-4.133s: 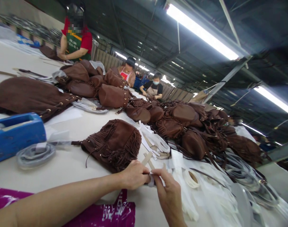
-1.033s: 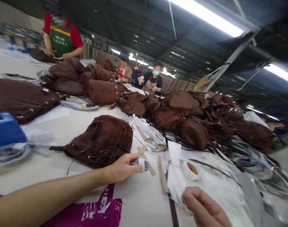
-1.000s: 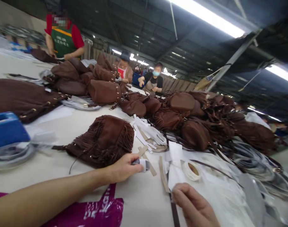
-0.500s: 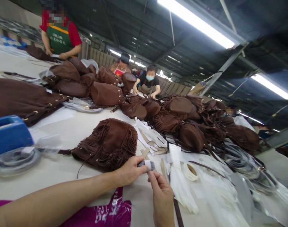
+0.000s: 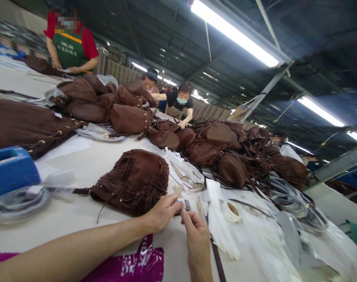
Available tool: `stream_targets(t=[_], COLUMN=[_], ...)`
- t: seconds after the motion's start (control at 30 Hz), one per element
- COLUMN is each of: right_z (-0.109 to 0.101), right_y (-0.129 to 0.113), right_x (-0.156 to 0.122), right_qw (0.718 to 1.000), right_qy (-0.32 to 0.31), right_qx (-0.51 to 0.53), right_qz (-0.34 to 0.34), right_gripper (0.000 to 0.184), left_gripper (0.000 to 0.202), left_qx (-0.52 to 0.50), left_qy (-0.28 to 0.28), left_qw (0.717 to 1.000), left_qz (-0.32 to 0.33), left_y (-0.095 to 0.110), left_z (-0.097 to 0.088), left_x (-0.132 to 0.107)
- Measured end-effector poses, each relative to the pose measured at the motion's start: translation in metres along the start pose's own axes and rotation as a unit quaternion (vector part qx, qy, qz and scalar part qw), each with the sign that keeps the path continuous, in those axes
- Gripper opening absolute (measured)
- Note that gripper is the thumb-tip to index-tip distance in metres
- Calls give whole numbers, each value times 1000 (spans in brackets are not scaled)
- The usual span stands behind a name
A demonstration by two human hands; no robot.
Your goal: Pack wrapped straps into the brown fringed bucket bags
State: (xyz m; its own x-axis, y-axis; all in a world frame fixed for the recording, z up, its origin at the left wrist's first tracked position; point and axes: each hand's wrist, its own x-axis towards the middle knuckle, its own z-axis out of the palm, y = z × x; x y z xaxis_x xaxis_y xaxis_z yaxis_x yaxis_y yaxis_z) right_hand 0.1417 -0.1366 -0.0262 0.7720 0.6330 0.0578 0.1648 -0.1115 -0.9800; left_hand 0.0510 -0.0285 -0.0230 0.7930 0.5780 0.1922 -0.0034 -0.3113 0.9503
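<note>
My left hand (image 5: 162,213) is closed in a pinch on a small white and grey wrapped piece (image 5: 184,203) just above the table. My right hand (image 5: 196,239) meets it from below, fingers pinched on the same piece. A brown strap (image 5: 218,262) runs along the table under my right hand. A brown fringed suede bag (image 5: 136,180) lies just beyond my left hand. A roll of tape (image 5: 230,210) sits to the right among white paper sheets (image 5: 222,231).
Many brown bags (image 5: 225,152) are heaped across the long table (image 5: 84,156). A blue box (image 5: 11,170) and coiled plastic-wrapped straps (image 5: 18,199) lie at left, a magenta bag (image 5: 131,266) at the near edge. Other people (image 5: 69,43) work at the far side.
My right hand came up from the strap at lower right to join my left hand on the small piece. A far worker now reaches across the bags.
</note>
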Motion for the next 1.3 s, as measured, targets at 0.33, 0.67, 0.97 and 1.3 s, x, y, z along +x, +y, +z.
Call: stream_targets(t=[0.33, 0.67, 0.97, 1.3], right_z=[-2, -4, -18, -15], right_y=[7, -17, -2, -1], right_x=[-9, -21, -28, -62], right_qw=[999, 939, 968, 996], right_qy=[9, 115, 168, 75], right_qx=[25, -322, -184, -46], right_qz=[37, -22, -33, -11], right_gripper=[37, 17, 37, 42], left_gripper=[26, 28, 36, 34], left_qx=[-42, 33, 147, 168], left_qy=[10, 20, 8, -3], left_qw=[999, 999, 988, 985], left_qz=[2, 33, 36, 39], left_y=[1, 4, 12, 13], left_z=[7, 10, 11, 10], left_x=[-5, -7, -10, -10])
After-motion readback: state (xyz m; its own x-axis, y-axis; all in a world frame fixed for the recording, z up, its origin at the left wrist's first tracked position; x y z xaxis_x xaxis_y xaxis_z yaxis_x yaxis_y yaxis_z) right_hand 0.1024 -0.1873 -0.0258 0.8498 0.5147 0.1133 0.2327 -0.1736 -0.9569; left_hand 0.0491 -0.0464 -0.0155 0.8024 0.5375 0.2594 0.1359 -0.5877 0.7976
